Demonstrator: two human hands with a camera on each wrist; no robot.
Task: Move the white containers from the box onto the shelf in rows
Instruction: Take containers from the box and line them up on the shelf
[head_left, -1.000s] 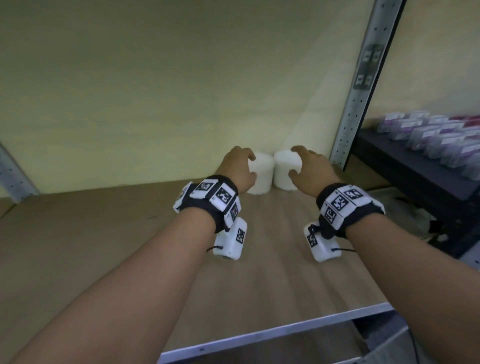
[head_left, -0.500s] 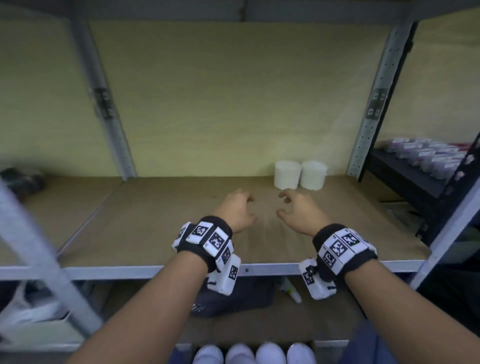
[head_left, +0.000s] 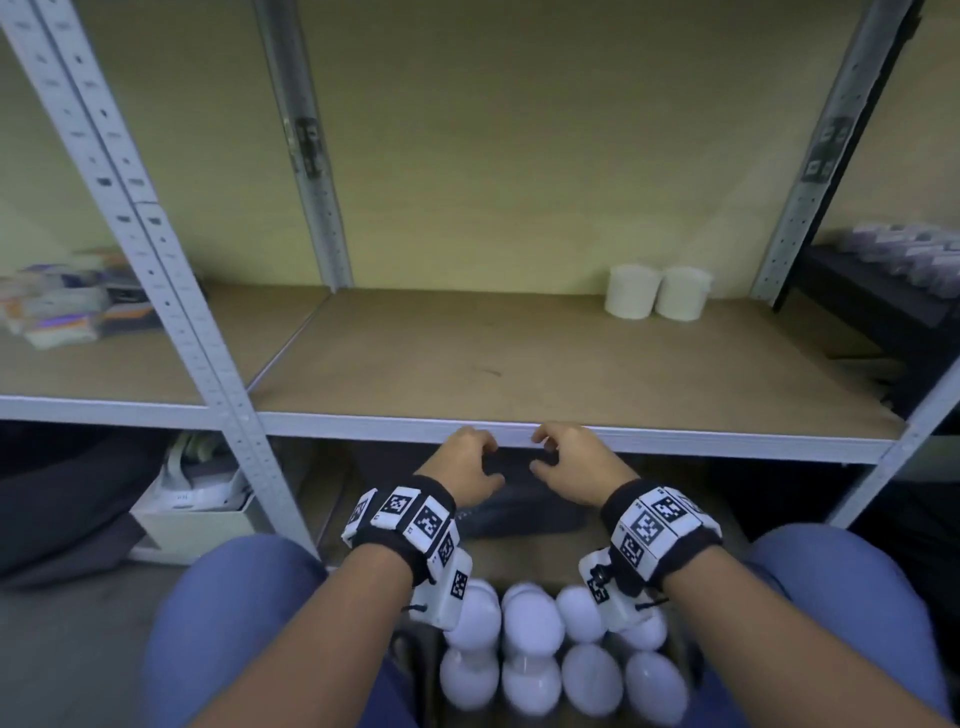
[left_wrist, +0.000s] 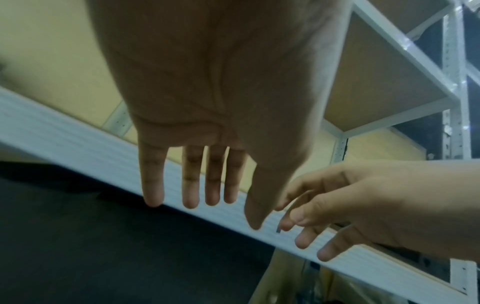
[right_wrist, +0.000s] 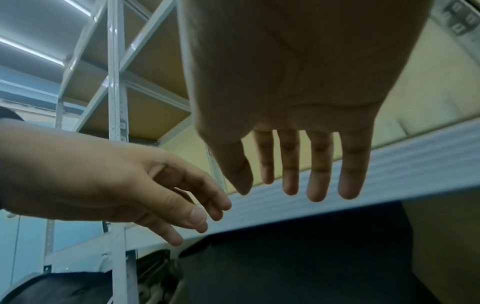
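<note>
Here both hands hang in the air just in front of the shelf's (head_left: 571, 434) pale metal front edge, side by side and close together without touching. The left hand (head_left: 464, 470) holds nothing; the left wrist view shows its fingers (left_wrist: 191, 179) fairly straight and slightly spread, the thumb alongside. The right hand (head_left: 574, 470) is likewise empty, its fingers (right_wrist: 291, 164) loose and pointing towards the shelf edge, with a small gap between them.

Two white containers (head_left: 655, 292) stand upright on the wooden shelf board, far back near the yellow wall and towards the right upright post (head_left: 826, 156). They sit just beside each other in a short row; whether they touch cannot be told.

Below the wrists, between the person's blue-clad knees (head_left: 228, 613), more white containers (head_left: 530, 618) sit packed together in two visible rows, seen from above as rounded white tops. The box that holds them is mostly hidden by the arms and the blur, so its walls cannot be made out clearly.

On the neighbouring shelf bay at left lie some blurred packets (head_left: 62, 306). At the far right, a dark shelf (head_left: 872, 296) carries rows of small purple-labelled items (head_left: 914, 254). Under the main shelf a dark bag-like shape (head_left: 519, 512) rests in shadow.
</note>
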